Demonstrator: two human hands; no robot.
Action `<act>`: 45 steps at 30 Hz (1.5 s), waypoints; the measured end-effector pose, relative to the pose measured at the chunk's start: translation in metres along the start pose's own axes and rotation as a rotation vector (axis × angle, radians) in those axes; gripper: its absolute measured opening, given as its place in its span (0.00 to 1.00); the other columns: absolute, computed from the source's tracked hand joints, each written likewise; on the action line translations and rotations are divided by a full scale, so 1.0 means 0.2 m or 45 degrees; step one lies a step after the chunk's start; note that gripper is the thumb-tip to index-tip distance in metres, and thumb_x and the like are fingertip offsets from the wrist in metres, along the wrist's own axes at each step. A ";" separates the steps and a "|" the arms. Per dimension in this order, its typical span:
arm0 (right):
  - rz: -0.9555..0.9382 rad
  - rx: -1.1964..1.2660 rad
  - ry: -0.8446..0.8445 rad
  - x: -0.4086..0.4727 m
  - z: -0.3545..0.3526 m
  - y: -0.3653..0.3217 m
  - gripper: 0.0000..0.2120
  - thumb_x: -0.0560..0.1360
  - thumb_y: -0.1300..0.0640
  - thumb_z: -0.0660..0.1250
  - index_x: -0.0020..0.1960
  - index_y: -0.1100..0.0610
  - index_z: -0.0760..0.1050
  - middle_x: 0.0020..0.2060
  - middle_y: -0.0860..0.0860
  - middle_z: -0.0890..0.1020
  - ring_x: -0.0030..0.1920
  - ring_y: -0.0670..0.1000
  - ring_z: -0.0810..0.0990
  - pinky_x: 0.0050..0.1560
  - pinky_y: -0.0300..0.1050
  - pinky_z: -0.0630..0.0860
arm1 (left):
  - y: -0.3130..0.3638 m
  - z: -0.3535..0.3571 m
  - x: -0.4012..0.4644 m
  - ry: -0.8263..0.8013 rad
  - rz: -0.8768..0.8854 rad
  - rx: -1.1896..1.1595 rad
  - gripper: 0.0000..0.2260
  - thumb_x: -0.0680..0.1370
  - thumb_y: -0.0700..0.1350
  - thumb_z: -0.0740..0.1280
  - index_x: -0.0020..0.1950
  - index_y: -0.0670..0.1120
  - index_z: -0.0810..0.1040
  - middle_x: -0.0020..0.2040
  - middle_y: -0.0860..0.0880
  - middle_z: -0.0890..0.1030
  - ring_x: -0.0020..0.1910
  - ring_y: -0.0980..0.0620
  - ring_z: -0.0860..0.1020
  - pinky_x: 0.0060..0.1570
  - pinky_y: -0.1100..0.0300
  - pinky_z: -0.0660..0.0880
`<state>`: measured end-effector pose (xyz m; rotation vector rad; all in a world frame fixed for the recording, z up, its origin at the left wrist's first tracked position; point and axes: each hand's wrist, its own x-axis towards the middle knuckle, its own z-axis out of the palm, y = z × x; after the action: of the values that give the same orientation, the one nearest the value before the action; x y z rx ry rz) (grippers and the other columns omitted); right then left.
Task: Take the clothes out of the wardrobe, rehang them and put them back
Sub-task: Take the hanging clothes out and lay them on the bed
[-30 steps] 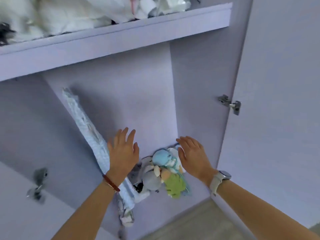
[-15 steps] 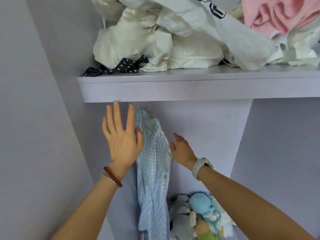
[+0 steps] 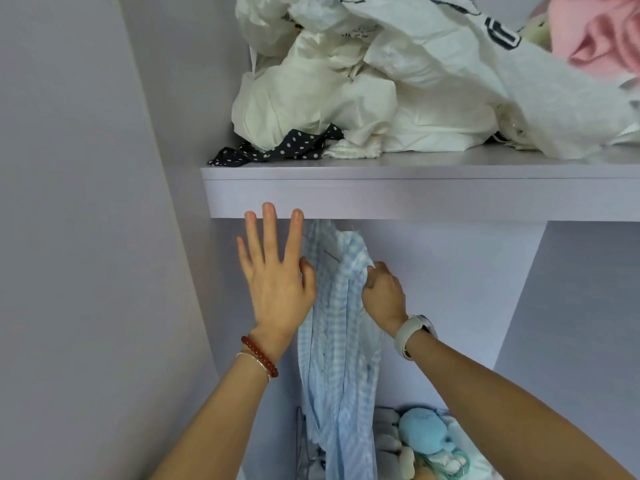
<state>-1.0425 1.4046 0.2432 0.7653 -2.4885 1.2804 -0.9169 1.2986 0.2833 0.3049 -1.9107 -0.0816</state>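
A light blue checked garment (image 3: 337, 348) hangs inside the pale lilac wardrobe, under the shelf (image 3: 415, 197). Its hanger and the rail are hidden behind the shelf's front edge. My left hand (image 3: 275, 275) is raised flat, fingers spread, at the garment's left side, its fingertips up against the shelf edge and its thumb touching the cloth. My right hand (image 3: 382, 294) is at the garment's right shoulder with its fingers curled into the fabric.
On the shelf lies a heap of crumpled white cloth (image 3: 381, 84), a black polka-dot piece (image 3: 277, 148) and something pink (image 3: 599, 36). Plush toys (image 3: 429, 441) sit low in the wardrobe, right of the garment. The wardrobe's side wall (image 3: 86, 237) stands close on the left.
The view has swung up from the wardrobe's bottom to the shelf. Both hands have risen to the hanging garment, and my right hand has closed on its shoulder.
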 end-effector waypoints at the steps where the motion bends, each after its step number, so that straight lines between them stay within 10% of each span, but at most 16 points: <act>1: 0.004 0.061 0.021 -0.02 -0.04 0.00 0.09 0.80 0.60 0.50 0.46 0.61 0.67 0.34 0.55 0.73 0.37 0.55 0.71 0.37 0.45 0.66 | 0.02 0.00 -0.01 -0.011 -0.036 -0.029 0.33 0.71 0.37 0.62 0.74 0.47 0.55 0.74 0.42 0.48 0.74 0.42 0.44 0.68 0.37 0.54; 9: 0.094 0.173 -0.028 -0.61 -0.49 0.39 0.15 0.78 0.62 0.59 0.32 0.55 0.65 0.24 0.45 0.64 0.26 0.43 0.64 0.29 0.34 0.60 | 0.28 0.10 -0.36 -0.535 -0.218 -0.429 0.28 0.77 0.42 0.64 0.74 0.44 0.56 0.76 0.43 0.53 0.75 0.42 0.50 0.71 0.43 0.52; 17: 0.528 -0.068 0.126 -1.62 -1.18 0.72 0.11 0.77 0.62 0.61 0.37 0.55 0.74 0.29 0.51 0.74 0.30 0.43 0.71 0.34 0.36 0.68 | 0.88 0.29 -0.92 -1.375 0.246 -0.578 0.22 0.82 0.52 0.49 0.75 0.51 0.53 0.76 0.53 0.55 0.75 0.52 0.44 0.70 0.44 0.35; 21: 0.812 -0.269 0.187 -2.12 -1.46 0.78 0.08 0.78 0.58 0.59 0.44 0.59 0.75 0.31 0.56 0.77 0.32 0.54 0.73 0.37 0.43 0.68 | 1.35 0.20 -1.18 -1.438 0.436 -0.932 0.15 0.82 0.49 0.53 0.51 0.42 0.77 0.49 0.44 0.80 0.53 0.43 0.76 0.64 0.42 0.61; 25: 1.122 -0.536 0.227 -2.60 -1.68 0.73 0.06 0.78 0.56 0.60 0.48 0.54 0.75 0.35 0.49 0.77 0.40 0.57 0.77 0.40 0.41 0.65 | 1.67 0.01 -1.44 -1.602 0.503 -1.340 0.16 0.79 0.42 0.61 0.33 0.52 0.62 0.28 0.53 0.67 0.31 0.53 0.69 0.36 0.56 0.67; 32: 1.335 -0.789 0.342 -2.99 -1.76 0.52 0.19 0.78 0.44 0.54 0.67 0.46 0.65 0.35 0.48 0.81 0.41 0.56 0.79 0.41 0.43 0.70 | 2.12 -0.22 -1.63 -1.517 0.461 -1.661 0.07 0.73 0.41 0.70 0.36 0.41 0.78 0.31 0.49 0.76 0.31 0.54 0.73 0.33 0.61 0.68; 35: 1.410 -0.779 0.385 -2.99 -1.66 0.48 0.16 0.79 0.43 0.51 0.57 0.50 0.70 0.46 0.57 0.82 0.50 0.62 0.78 0.47 0.50 0.71 | 2.30 -0.28 -1.62 -1.332 0.570 -1.805 0.06 0.71 0.41 0.67 0.39 0.40 0.82 0.36 0.44 0.80 0.32 0.47 0.76 0.36 0.58 0.72; 45: 1.710 -0.986 0.841 -3.31 -1.76 0.27 0.17 0.78 0.51 0.57 0.31 0.53 0.60 0.29 0.52 0.73 0.36 0.60 0.75 0.32 0.45 0.59 | 2.66 -0.66 -1.80 -1.521 0.766 -2.029 0.03 0.73 0.36 0.69 0.43 0.39 0.83 0.39 0.43 0.79 0.35 0.44 0.78 0.39 0.57 0.71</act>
<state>-0.5296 1.9414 0.1262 -1.4340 -2.3958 0.4214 -0.7691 1.9131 0.1089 -1.6838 -2.2338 -1.5214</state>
